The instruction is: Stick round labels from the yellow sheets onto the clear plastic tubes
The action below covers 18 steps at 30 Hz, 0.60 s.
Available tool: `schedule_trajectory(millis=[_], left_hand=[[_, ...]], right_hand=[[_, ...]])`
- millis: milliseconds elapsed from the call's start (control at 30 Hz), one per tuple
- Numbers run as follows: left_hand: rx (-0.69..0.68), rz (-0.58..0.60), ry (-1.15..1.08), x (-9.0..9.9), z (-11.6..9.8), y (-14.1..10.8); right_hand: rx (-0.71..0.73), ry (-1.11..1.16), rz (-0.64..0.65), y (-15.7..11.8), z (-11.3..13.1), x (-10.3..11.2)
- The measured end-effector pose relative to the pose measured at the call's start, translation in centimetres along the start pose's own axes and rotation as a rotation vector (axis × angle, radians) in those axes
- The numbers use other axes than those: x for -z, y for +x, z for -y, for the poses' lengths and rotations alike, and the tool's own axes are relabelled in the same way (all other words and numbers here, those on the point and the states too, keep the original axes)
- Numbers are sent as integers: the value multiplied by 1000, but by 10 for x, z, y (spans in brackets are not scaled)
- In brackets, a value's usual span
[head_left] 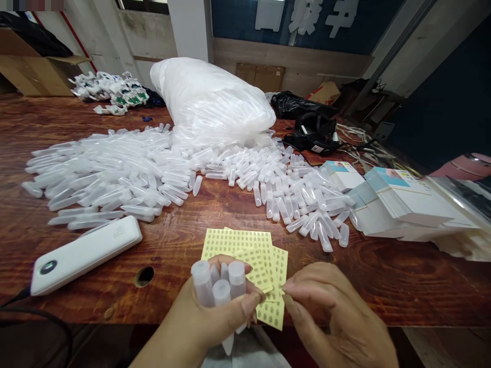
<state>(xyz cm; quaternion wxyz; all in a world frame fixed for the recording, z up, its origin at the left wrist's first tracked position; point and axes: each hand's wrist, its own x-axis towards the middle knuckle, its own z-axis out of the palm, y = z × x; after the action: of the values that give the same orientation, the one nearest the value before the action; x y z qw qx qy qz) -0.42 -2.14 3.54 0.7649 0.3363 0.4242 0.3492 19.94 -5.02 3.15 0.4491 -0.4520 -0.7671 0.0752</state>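
Note:
My left hand (215,322) is closed around several translucent capped tubes (221,292), their caps facing up. Its thumb and fingertips also touch a small yellow sticker sheet (255,263). More yellow sheets (238,239) with rows of small dark printed marks lie under and behind it at the table's front edge. My right hand (330,312) is at the right edge of the sheets, thumb and index finger pinched close together; whatever is between them is too small to make out.
Loose tubes (111,168) form a wide pile behind the hands, before a large white plastic bag (215,102). A white power bank (86,255) lies left, near a table hole (144,276). Stacked cards (410,197) stand right. Black items (314,133) lie farther back.

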Motion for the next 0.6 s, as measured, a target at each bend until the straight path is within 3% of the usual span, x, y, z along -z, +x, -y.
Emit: schedule_trajectory(millis=[67,167,367,600], left_hand=[[101,131,-124,2,-1,2],[232,215,-244,2,0,2],[331,396,-234,2,3,-1],[425,425,-255,4,1,-2]], right_hand=[[136,-65,90,11,-3,14],[286,-108,196,25,-5,30],[370,-91,368,31,-10,45],[456,-107,468,28,-6,55]])
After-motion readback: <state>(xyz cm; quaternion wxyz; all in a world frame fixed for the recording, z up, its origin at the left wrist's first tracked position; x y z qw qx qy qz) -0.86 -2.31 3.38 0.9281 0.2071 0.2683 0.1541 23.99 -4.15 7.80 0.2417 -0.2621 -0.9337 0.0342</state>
